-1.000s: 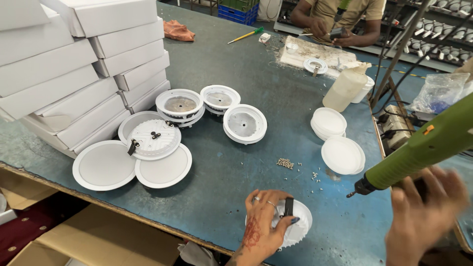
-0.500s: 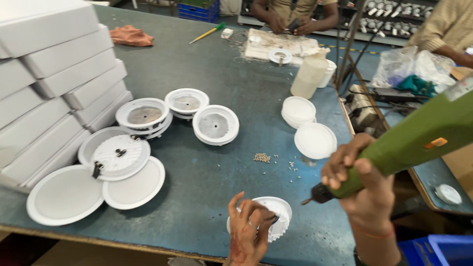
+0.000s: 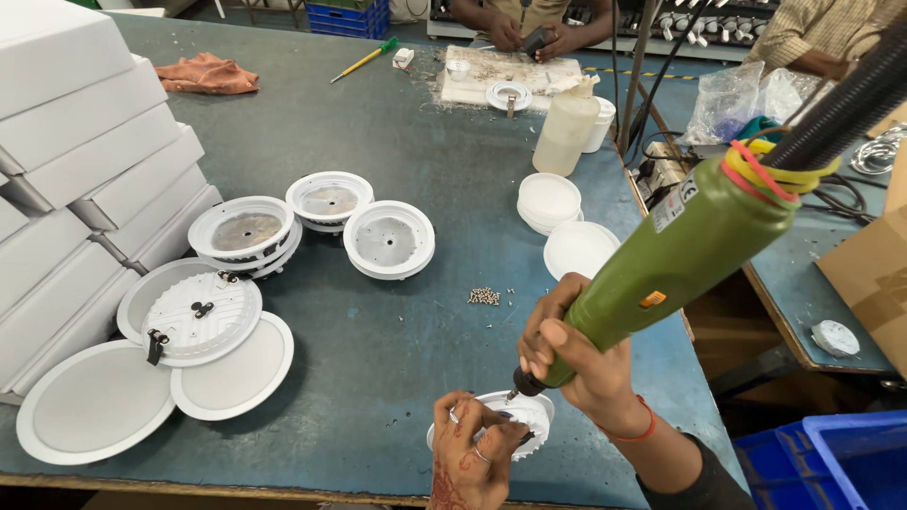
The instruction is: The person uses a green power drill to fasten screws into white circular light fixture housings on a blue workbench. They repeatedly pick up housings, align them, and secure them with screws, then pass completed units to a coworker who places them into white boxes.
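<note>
My right hand (image 3: 576, 354) grips a green electric screwdriver (image 3: 675, 255) with coloured rubber bands round its top. Its tip points down onto a small white round light housing (image 3: 529, 416) at the table's near edge. My left hand (image 3: 470, 451) rests on that housing and pinches a small dark part against it. A little heap of screws (image 3: 484, 297) lies on the table just beyond.
Round white housings (image 3: 389, 240) and flat white discs (image 3: 234, 373) lie at left beside stacked white boxes (image 3: 85, 179). White lids (image 3: 576, 247), a plastic bottle (image 3: 565, 127) and cables stand at right. Another person's hands (image 3: 529, 38) work at the far side. A blue crate (image 3: 841, 458) sits at lower right.
My right hand brought the screwdriver in from the right and tipped it upright, so its tip now sits on the housing. My left hand stayed on the housing.
</note>
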